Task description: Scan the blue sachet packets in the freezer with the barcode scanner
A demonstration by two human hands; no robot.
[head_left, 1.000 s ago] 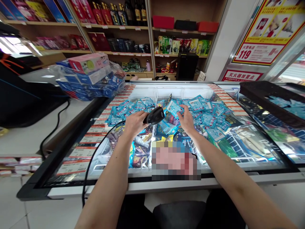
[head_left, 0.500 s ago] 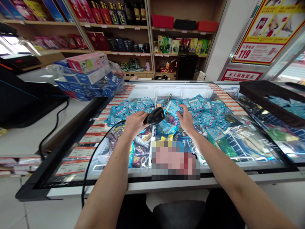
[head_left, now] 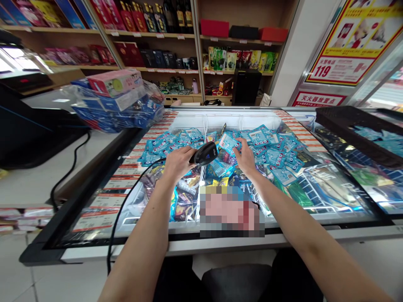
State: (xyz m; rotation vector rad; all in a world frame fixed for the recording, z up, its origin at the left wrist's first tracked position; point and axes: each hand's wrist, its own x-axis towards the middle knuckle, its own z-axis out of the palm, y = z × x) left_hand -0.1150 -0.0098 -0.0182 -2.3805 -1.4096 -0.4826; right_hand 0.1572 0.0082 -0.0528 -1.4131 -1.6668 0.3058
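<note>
Freezer [head_left: 226, 245], blue packets [head_left: 260, 137] atop, seemingly bags [head_left: 184, 208] inside

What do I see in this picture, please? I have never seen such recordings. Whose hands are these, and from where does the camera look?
There is no machine here: a person works with two bare hands. The camera sits on that person's head and looks forward and down, so both forearms enter from the bottom. The left hand holds a black corded device, apparently a barcode scanner. The right hand has a light grip on the edge of one blue packet. Many similar packets lie spread over a glass-topped chest, probably a freezer. Behind it stand shelves of goods. One patch near the front is pixelated, so I cannot identify it.
</note>
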